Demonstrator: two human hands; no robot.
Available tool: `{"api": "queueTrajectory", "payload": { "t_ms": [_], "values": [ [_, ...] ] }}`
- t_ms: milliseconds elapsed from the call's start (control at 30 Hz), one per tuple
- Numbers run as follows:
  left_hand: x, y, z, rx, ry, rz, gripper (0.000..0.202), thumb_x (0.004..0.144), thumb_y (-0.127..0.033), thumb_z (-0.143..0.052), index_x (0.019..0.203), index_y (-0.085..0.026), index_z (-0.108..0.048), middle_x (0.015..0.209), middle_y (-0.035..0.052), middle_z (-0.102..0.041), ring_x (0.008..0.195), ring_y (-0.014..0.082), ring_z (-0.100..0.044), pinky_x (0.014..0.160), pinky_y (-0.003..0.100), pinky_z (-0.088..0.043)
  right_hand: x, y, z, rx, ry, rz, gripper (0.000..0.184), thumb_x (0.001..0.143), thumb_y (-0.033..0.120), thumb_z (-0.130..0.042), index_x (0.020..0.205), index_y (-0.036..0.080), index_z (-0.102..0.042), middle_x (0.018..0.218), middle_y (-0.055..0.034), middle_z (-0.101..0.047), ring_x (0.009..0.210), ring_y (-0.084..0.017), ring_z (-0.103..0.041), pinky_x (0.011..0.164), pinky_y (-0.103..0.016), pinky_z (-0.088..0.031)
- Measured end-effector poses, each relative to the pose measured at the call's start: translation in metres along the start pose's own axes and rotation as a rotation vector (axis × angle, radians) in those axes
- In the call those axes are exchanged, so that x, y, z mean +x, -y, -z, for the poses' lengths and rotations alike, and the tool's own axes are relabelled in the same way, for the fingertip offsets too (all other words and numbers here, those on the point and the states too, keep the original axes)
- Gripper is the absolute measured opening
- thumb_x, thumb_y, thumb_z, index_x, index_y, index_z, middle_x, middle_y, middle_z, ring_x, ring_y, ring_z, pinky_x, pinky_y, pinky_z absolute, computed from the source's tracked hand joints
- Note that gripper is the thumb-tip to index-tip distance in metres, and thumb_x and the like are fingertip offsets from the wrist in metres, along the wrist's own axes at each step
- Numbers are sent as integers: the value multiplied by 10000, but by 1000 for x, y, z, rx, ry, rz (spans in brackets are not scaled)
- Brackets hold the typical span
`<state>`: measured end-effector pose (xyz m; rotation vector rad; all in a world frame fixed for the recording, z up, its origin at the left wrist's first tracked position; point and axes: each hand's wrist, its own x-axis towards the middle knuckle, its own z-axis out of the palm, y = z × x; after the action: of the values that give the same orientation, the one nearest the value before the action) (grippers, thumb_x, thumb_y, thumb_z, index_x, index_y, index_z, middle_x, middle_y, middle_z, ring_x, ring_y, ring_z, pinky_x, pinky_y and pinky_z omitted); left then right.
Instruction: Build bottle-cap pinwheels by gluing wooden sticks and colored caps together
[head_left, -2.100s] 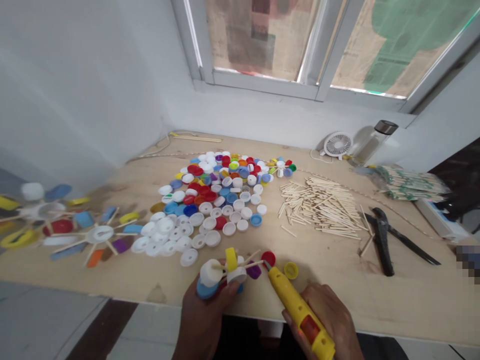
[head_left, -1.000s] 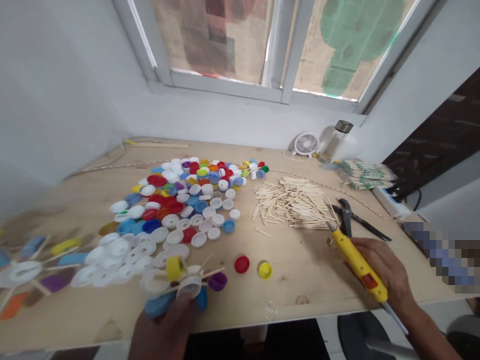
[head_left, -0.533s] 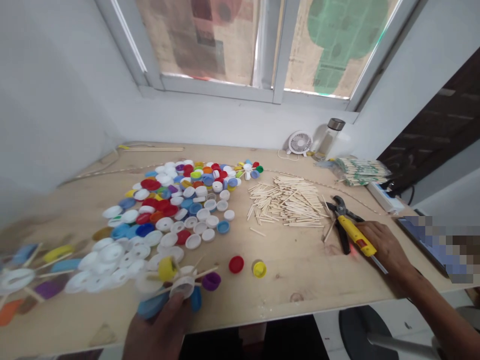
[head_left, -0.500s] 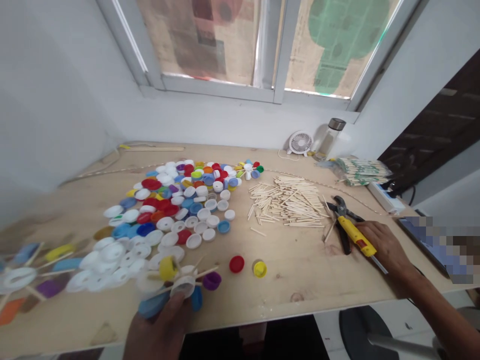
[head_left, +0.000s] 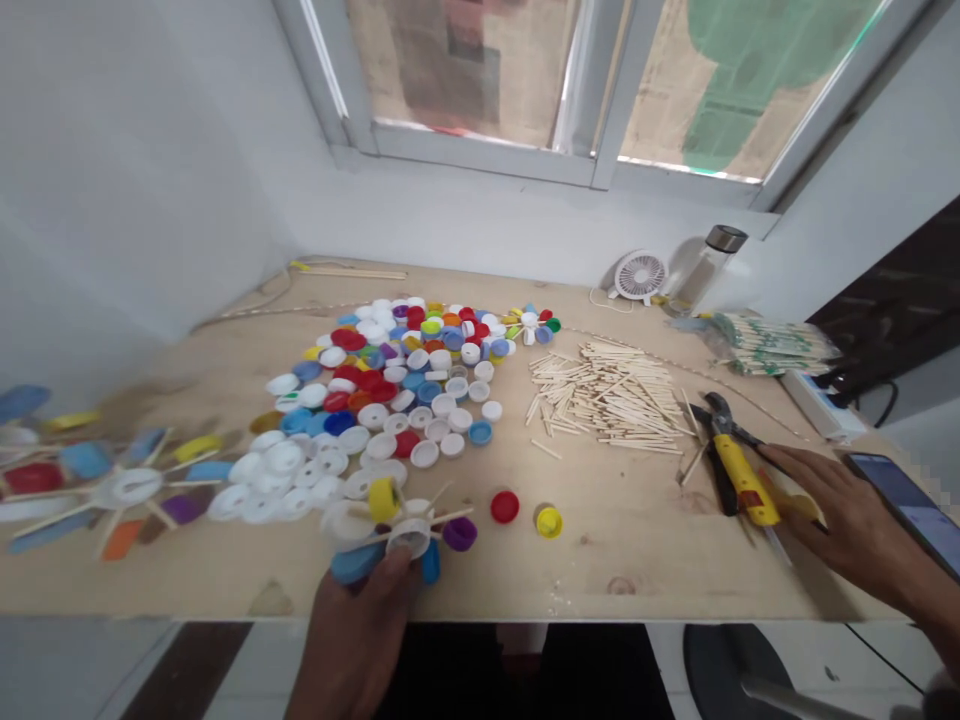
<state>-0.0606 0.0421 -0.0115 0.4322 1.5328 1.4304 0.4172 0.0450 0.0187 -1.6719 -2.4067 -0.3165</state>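
Over the table [head_left: 622, 570], left hand [head_left: 352, 640] grips a cap pinwheel [head_left: 390, 530], right hand [head_left: 847, 525] (spread) beside a soldering iron [head_left: 739, 480].

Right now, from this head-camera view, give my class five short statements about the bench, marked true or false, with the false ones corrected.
1. The left hand holds a pinwheel of plastic bottle caps on wooden sticks. True.
2. The right hand holds the round red plastic cap. False: that cap lies on the plywood board.
3. A round yellow plastic cap lies beside it. True.
4. Flat wooden craft sticks stand in a cup. False: they lie in a loose pile.
5. A smartphone lies beyond the right hand. True.
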Motion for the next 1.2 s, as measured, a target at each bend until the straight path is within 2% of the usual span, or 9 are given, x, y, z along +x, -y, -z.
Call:
{"api": "queueTrajectory", "payload": {
  "t_ms": [100, 200, 367, 500, 633, 800, 1000, 1100, 1200],
  "values": [
    [-1, -2, 1, 58, 1, 38, 245, 385, -256, -836, 573, -189, -694, 607, -23, -688, 631, 163, -604, 610, 248, -514, 11, 35, 11, 68, -147, -99, 450, 888, 352, -487, 1318, 220, -481, 1196, -163, -605, 1082, -354, -579, 882, -494, -447],
    [-2, -1, 0, -9, 77, 55, 240, 395, -239, -843, 577, -190, -695, 623, -26, -686, 681, 175, -623, 672, 262, -518, 32, 95, 7, 257, -191, -123, 361, 889, 353, -525, 1230, 236, -531, 1134, -111, -639, 1023, -293, -607, 846, -438, -480],
    [-4, 1, -2, -198, 71, 130, 296, 337, -227, -871, 568, -193, -689, 579, -55, -659, 635, 129, -604, 699, 238, -505, 84, 198, -13, 462, -48, 122, 276, 913, 258, -514, 1183, 209, -545, 1085, -105, -648, 1031, -256, -582, 870, -429, -446],
    [-4, 4, 1, -204, 71, 95, 303, 406, -278, -870, 649, -186, -713, 655, -39, -698, 734, 148, -637, 732, 240, -490, 117, 243, -21, 486, 40, 211, 271, 865, 271, -608, 1122, 190, -576, 1047, -100, -650, 1006, -266, -569, 861, -430, -415],
    [-1, 6, 6, -195, 121, 95, 298, 439, -300, -869, 662, -177, -713, 659, -22, -703, 705, 168, -642, 705, 274, -498, 131, 261, -28, 411, 129, 210, 265, 801, 280, -693, 1031, 183, -604, 975, -95, -645, 966, -276, -556, 844, -425, -398],
    [1, 5, 6, -216, 168, 81, 306, 444, -322, -869, 667, -172, -724, 680, 1, -724, 707, 183, -646, 713, 293, -507, 134, 260, -37, 368, 152, 208, 175, 794, 227, -690, 943, 179, -612, 903, -77, -640, 903, -262, -558, 803, -401, -404],
    [3, 12, 5, -169, 173, 37, 282, 459, -249, -850, 701, -164, -733, 704, 20, -741, 716, 214, -662, 731, 323, -519, 137, 245, -19, 743, 117, 79, 253, 831, 250, -654, 1078, 241, -600, 991, -38, -655, 952, -219, -580, 840, -377, -421],
    [4, 16, 6, -165, 165, 20, 279, 471, -285, -848, 687, -161, -723, 692, 29, -739, 732, 231, -674, 731, 338, -525, 140, 246, -5, 915, 166, 71, 266, 833, 264, -653, 1094, 261, -602, 998, -22, -661, 953, -201, -584, 849, -363, -434],
    [4, 17, 7, -160, 166, 41, 326, 490, -315, -840, 758, -162, -735, 760, 46, -756, 769, 245, -685, 753, 352, -526, 143, 253, 3, 990, 185, 85, 245, 821, 257, -672, 1059, 259, -617, 966, -8, -663, 928, -190, -584, 839, -355, -438]
  ]
}}
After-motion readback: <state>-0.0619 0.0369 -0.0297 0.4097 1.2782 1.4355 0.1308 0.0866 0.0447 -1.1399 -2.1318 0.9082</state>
